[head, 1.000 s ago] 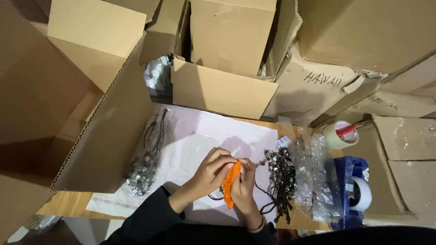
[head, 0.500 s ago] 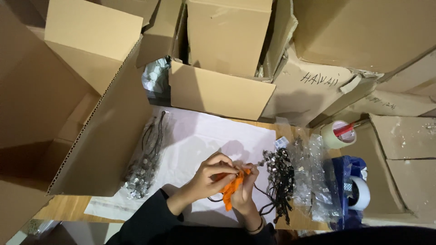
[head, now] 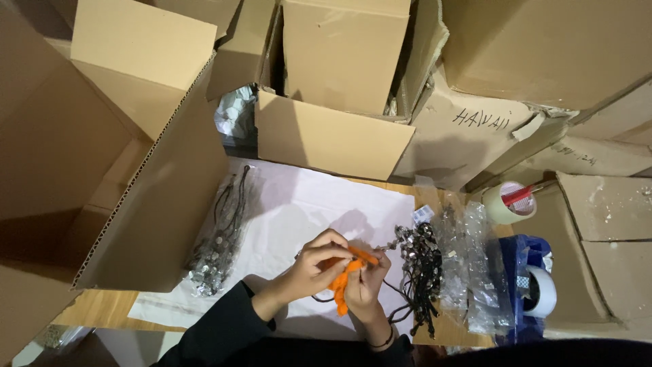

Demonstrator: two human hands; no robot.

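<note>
Hands meet above the white sheet point(head: 299, 204) near the surface's front edge, left hand point(head: 314, 264) and right hand point(head: 367, 280) pinching a light, limp orange cord piece point(head: 343, 278), probably best gripped at its ends.

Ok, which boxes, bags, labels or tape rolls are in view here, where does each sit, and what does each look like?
Open cardboard box: behind the white sheet, brown, flaps up.
Large brown box: right of it, torn, dark handwriting on its side.
Clear plastic bags: right of the hands, crinkled, transparent.
Small label: by the bags' top, white and blue.
Tape roll: far right, pale with a red core.
Second tape roll: on a blue bag, white.
</note>
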